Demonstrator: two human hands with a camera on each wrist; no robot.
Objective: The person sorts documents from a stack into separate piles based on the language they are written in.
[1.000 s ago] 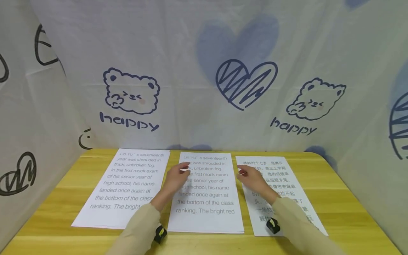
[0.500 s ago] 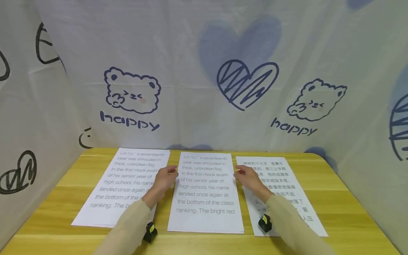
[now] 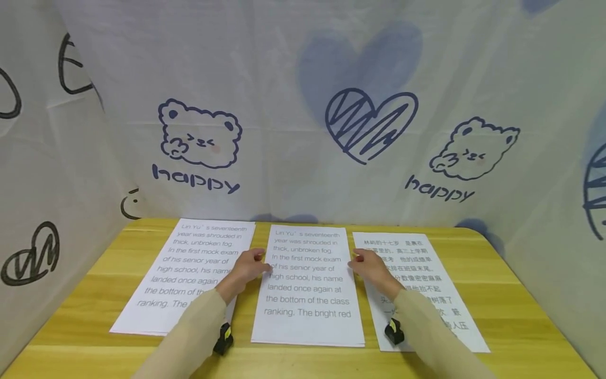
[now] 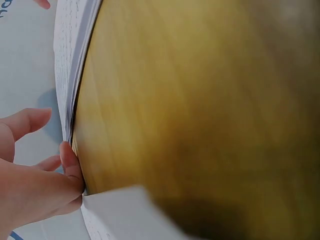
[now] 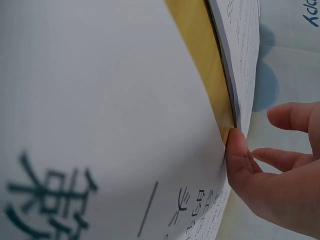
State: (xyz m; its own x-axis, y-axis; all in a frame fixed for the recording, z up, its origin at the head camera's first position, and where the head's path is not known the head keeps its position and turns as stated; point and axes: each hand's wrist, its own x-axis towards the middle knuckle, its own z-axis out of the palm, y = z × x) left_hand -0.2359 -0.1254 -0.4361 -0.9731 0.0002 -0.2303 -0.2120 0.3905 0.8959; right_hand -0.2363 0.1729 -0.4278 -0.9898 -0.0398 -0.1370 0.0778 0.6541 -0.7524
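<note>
A stack of white paper sheets printed with English text lies on the table, with its lower edge towards me. At its left edge is my left hand, the thumb's tip just over the margin and the other fingers loosely bent. My right hand is at the opposite edge, thumb and fingers apart. In the left wrist view, one fingertip meets the end of the stack's side. The right wrist view likewise has a fingertip against the stack's side. Neither hand grips the paper.
To the left lies another English-printed stack, partly under my left forearm. Sheets with Chinese text lie to the right, partly covered by my right arm. The yellow wooden table backs onto a white curtain with bear and heart drawings.
My left hand moved left off the middle stack, then came back to its left edge. My right hand shifted slightly left to the right edge. The sheets stay in place.
</note>
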